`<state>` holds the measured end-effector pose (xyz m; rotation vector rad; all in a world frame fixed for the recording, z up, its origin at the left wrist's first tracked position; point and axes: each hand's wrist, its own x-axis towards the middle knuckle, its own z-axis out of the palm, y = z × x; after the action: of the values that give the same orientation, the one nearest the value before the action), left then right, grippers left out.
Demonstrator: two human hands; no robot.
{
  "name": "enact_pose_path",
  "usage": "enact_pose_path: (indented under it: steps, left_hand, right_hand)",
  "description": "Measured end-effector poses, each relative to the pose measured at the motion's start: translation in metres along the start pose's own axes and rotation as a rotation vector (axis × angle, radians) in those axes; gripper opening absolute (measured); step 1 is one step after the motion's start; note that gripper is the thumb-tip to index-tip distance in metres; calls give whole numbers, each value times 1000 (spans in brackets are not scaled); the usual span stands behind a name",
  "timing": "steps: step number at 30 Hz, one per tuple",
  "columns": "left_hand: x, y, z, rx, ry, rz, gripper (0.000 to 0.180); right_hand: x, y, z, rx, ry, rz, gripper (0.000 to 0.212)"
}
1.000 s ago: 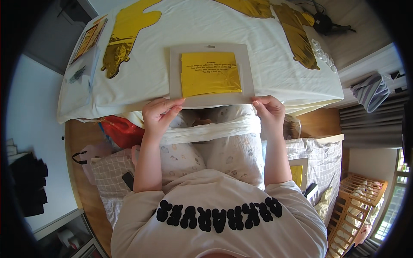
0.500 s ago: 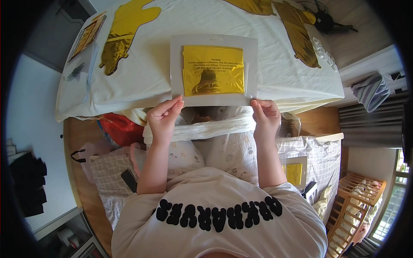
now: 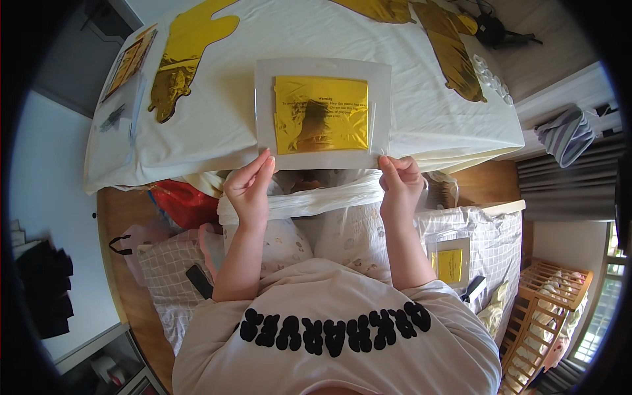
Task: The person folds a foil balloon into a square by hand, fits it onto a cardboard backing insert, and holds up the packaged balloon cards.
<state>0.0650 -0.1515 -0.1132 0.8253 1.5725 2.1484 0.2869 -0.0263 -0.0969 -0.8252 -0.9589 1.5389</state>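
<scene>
I hold up a flat clear plastic bag point(image 3: 322, 68) by its two lower corners at the near edge of the table. Inside it lies a folded sheet of shiny gold foil point(image 3: 321, 135), with dark print across the front. At the lower left corner, the thumb and fingers of my left hand point(image 3: 249, 194) pinch the plastic. My right hand point(image 3: 400, 187) grips the lower right corner in the same way. Flat gold foil balloons lie farther off, one on the left point(image 3: 176, 72) and another on the right point(image 3: 451, 59).
A white cloth covers the table point(image 3: 217, 125). Clear packets point(image 3: 122, 115) lie at its left, a string of clear rings point(image 3: 492, 79) and a black device point(image 3: 494, 29) at the right. Beside my right arm sits a second gold packet point(image 3: 449, 263); a phone point(image 3: 199, 280) lies left.
The bag has come slightly nearer and left, with both hands still at its lower corners. My view has shifted a little.
</scene>
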Motion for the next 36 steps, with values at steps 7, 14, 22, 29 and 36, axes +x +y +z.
enact_pose_path:
  steps: [7, 14, 22, 29, 36]
  left_hand:
    - [-2, -9, 1, -86, 33, 16, 24]
    - [-4, -11, 2, -111, 70, 21, 38]
    - [-7, -5, 3, -141, 109, -36, 38]
    - [-7, -17, 2, -336, 100, -35, 27]
    - [-13, -19, 13, -795, 26, -253, 37]
  right_hand:
    - [1, -1, 3, 53, -15, 116, 17]
    - [0, -5, 8, 69, 35, 114, 14]
    - [0, -2, 0, 33, -4, 195, 22]
    - [-9, 2, 6, 20, 22, 203, 8]
    - [-13, 8, 6, 25, 79, 160, 7]
